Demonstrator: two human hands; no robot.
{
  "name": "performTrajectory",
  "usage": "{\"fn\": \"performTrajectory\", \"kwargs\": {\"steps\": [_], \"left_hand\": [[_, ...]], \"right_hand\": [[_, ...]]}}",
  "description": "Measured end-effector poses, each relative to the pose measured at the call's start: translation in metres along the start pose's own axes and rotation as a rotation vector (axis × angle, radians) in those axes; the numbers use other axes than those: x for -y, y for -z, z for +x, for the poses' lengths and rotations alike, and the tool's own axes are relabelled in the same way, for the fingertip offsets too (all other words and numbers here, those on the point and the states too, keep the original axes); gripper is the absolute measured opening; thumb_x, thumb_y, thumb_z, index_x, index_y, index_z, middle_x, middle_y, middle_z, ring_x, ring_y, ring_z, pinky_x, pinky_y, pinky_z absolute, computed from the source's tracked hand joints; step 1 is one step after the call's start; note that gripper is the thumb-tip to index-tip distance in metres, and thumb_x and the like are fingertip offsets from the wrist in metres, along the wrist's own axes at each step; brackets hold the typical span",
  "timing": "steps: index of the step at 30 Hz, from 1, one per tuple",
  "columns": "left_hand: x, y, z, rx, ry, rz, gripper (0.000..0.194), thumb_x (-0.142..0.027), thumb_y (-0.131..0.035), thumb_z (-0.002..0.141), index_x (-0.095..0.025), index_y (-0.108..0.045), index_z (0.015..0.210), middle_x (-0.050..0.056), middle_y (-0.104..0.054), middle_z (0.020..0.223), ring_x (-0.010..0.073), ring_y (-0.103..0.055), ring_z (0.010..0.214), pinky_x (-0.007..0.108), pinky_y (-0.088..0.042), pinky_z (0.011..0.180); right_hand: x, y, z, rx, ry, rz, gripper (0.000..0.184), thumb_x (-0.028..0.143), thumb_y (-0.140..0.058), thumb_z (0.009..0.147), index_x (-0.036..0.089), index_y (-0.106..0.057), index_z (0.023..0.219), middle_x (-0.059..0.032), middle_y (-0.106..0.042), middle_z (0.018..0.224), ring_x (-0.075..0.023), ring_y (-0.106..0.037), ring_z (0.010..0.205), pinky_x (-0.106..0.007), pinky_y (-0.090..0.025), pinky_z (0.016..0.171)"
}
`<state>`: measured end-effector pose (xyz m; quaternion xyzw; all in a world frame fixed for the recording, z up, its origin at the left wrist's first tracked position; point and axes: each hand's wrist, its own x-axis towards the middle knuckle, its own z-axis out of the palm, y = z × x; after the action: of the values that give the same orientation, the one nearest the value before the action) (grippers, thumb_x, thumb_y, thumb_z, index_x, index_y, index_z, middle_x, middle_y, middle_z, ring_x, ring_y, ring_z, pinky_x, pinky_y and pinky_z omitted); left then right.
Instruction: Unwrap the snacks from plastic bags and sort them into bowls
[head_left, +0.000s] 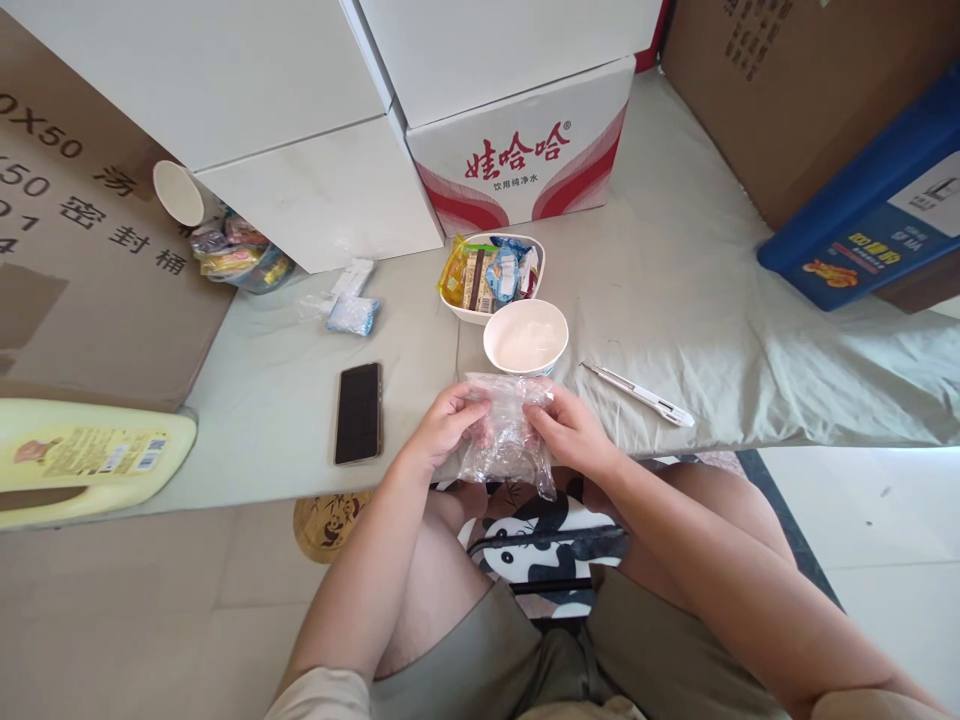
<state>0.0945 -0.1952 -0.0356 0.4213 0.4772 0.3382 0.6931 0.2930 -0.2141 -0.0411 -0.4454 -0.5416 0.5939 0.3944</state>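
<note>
Between both hands is a crinkled clear plastic bag (504, 440), held at the table's front edge above my lap. My left hand (454, 424) pinches its left side, thumb on top. On the right side my right hand (568, 426) grips it the same way. What the bag contains, if anything, I cannot make out. Just beyond it stands a white paper bowl (526, 338) with something pale or translucent inside. Behind that, a white oval tub (472, 316) holds several wrapped snacks (501, 272). A white pen-like cutter (639, 393) lies to the right of my right hand.
A black phone (358, 413) lies on the cloth-covered table (420, 375) at left, with plastic wrappers (352, 310) behind it. A yellow jug (97, 455), a paper cup (180, 195) and a cardboard box (82, 230) stand further left. White boxes (525, 165) and a blue container (862, 215) border the back and right.
</note>
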Motion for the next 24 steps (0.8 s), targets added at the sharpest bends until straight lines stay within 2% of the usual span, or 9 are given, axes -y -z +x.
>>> {"fn": "performTrajectory", "kwargs": {"steps": [6,9,12,14,19,24], "left_hand": [[-0.009,-0.001,-0.001,-0.04,-0.013,-0.186,0.025,-0.028,-0.081,0.062,-0.016,-0.065,0.077,-0.002,-0.063,0.06,0.0106,-0.058,0.05,0.022,-0.049,0.05],[-0.012,0.0,-0.001,-0.04,-0.02,-0.225,0.021,-0.033,-0.076,0.065,-0.016,-0.067,0.074,0.0,-0.064,0.065,0.0112,-0.059,0.055,0.023,-0.052,0.054],[-0.012,0.0,-0.001,-0.042,-0.001,-0.233,0.03,-0.045,-0.069,0.071,-0.015,-0.067,0.072,0.001,-0.062,0.066,0.0118,-0.058,0.056,0.024,-0.052,0.054],[-0.011,0.001,-0.001,-0.029,0.005,-0.211,0.033,-0.047,-0.069,0.072,-0.015,-0.066,0.072,0.001,-0.06,0.065,0.0112,-0.057,0.055,0.023,-0.052,0.054],[-0.007,0.004,0.0,0.017,0.018,-0.166,0.03,-0.037,-0.08,0.065,-0.015,-0.064,0.078,-0.001,-0.059,0.07,0.0083,-0.056,0.054,0.02,-0.049,0.053],[-0.008,0.002,0.0,0.016,0.015,-0.167,0.03,-0.033,-0.081,0.064,-0.016,-0.063,0.081,-0.003,-0.057,0.07,0.0073,-0.053,0.054,0.02,-0.05,0.054]], "right_hand": [[0.005,0.003,-0.001,0.073,0.007,0.244,0.016,0.034,-0.052,0.081,0.022,-0.059,0.089,0.0012,-0.06,0.068,-0.0162,-0.059,0.062,-0.031,-0.049,0.063],[0.002,0.005,-0.001,0.081,-0.009,0.319,0.023,0.04,-0.049,0.083,0.021,-0.061,0.09,-0.0011,-0.062,0.073,-0.0173,-0.06,0.063,-0.033,-0.05,0.064],[-0.001,0.005,0.0,0.06,0.005,0.282,0.035,0.053,-0.045,0.089,0.021,-0.06,0.087,-0.0017,-0.062,0.07,-0.0178,-0.059,0.063,-0.033,-0.049,0.064],[-0.001,0.005,0.0,0.058,0.023,0.249,0.041,0.058,-0.043,0.091,0.021,-0.06,0.086,-0.0015,-0.061,0.067,-0.0179,-0.059,0.063,-0.032,-0.048,0.064],[0.003,0.004,0.002,0.031,-0.029,0.147,0.031,0.052,-0.049,0.089,0.023,-0.058,0.084,0.0019,-0.058,0.063,-0.0165,-0.057,0.061,-0.03,-0.047,0.064],[0.005,0.003,0.005,-0.007,-0.116,0.115,0.024,0.047,-0.045,0.089,0.025,-0.053,0.088,0.0041,-0.054,0.061,-0.0165,-0.056,0.057,-0.03,-0.045,0.06]]}}
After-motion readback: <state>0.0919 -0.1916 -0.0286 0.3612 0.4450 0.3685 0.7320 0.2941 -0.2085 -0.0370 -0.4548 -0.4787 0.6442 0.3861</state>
